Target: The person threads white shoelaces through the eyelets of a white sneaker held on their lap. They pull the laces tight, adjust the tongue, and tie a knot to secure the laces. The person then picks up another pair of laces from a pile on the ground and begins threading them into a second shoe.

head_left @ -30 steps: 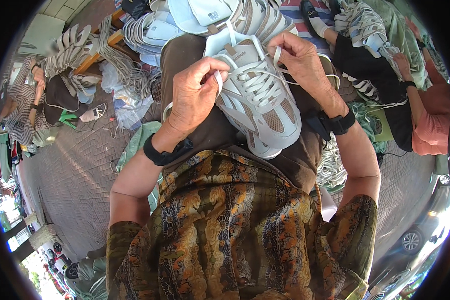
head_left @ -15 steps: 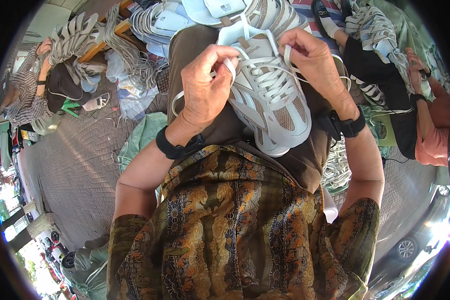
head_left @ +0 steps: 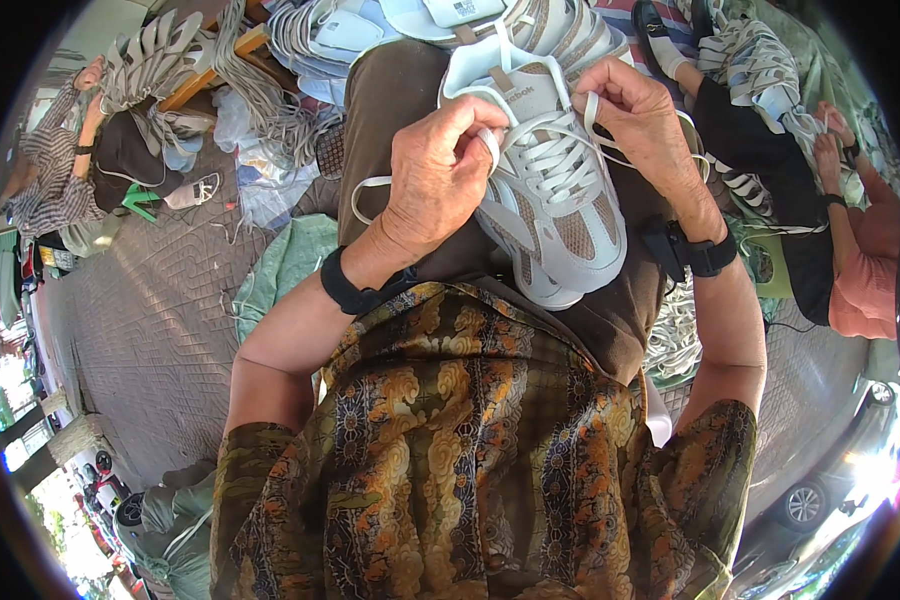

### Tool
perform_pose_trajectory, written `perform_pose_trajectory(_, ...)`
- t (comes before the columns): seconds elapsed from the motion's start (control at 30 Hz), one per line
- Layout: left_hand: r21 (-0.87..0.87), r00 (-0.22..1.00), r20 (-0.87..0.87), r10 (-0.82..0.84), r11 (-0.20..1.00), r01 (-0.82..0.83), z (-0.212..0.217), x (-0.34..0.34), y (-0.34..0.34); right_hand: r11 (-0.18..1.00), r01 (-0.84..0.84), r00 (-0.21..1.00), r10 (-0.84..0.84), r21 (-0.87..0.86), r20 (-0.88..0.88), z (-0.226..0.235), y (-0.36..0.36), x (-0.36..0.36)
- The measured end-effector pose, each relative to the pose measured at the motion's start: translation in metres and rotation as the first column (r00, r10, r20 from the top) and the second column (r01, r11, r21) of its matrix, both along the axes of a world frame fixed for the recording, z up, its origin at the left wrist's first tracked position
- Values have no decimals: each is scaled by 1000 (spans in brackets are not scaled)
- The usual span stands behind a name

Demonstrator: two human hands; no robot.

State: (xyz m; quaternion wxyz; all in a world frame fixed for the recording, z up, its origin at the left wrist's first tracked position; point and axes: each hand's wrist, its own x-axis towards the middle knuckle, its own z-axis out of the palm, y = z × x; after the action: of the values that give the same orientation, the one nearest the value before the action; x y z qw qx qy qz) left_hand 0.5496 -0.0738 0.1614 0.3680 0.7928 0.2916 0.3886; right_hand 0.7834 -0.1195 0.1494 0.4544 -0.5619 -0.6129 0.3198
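A white and taupe sneaker [head_left: 578, 248] rests across my lap, its toe pointing toward me. Flat white shoelace [head_left: 562, 178] crosses its tongue in several rows. My left hand [head_left: 436, 170] is closed in a pinch on the lace at the left side of the shoe's collar, and a loose loop hangs out to its left. On the other side, my right hand [head_left: 634, 118] pinches the lace close to the upper right eyelets, with more of it trailing past the wrist. The fingertips of the left hand partly hide the eyelets there.
Stacked shoe uppers [head_left: 330, 40] lie beyond my knees, beside hanging bundles of laces [head_left: 255, 90]. A green sack [head_left: 288, 265] sits on the paving at left. White laces [head_left: 675, 335] are heaped by my right thigh. Two people work nearby, one at each side.
My left hand has shifted right and slightly down, over the shoe's left edge, with the lace still in it. My right hand and the shoe have moved slightly right.
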Motion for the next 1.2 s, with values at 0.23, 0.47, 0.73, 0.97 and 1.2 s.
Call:
perform_pose_trajectory(0.23, 301, 997, -78, 15, 953, 9, 5, 9, 4, 1000, 18, 994, -18, 0, 111, 8, -2, -2)
perform_pose_trajectory(0.47, 9, 967, -188, -171, 984, 176, 14, 14, 25, 995, -87, 955, 69, 48, 288, 20, 2, 5)
perform_pose_trajectory(0.73, 98, 898, -366, -245, 949, 299, 22, 13, 32, 912, -246, 755, -31, 327, 655, 37, 3, -11)
perform_pose_trajectory(0.97, 125, 845, -463, -267, 924, 360, 52, -3, 58, 913, -331, 588, 3, 238, 809, 50, 5, 30)
perform_pose_trajectory(1.2, 45, 648, -645, -405, 827, 561, 53, 20, 72, 919, -387, 621, 198, 78, 758, 56, 24, 8)
